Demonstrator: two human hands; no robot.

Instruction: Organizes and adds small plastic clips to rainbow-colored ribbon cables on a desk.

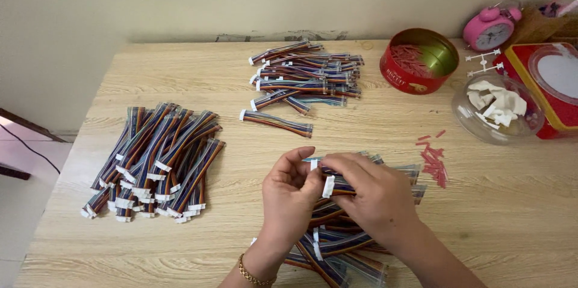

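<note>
Your left hand (291, 187) and your right hand (372, 195) are meeting close to you, over a messy pile of wire bundles (337, 246) at the near edge of the table (512, 216). Both hands are pinching one striped wire bundle (331, 184) by its white plug, just above that pile. A few small red pieces (435, 158) are lying to the right of your hands. A bigger stack of wire bundles (153, 161) is sitting well off to your left. Farther back, another heap (304, 77) is resting near a round red tin (419, 60), a clear bowl (498, 108) of white bits and a pink clock (490, 29).
</note>
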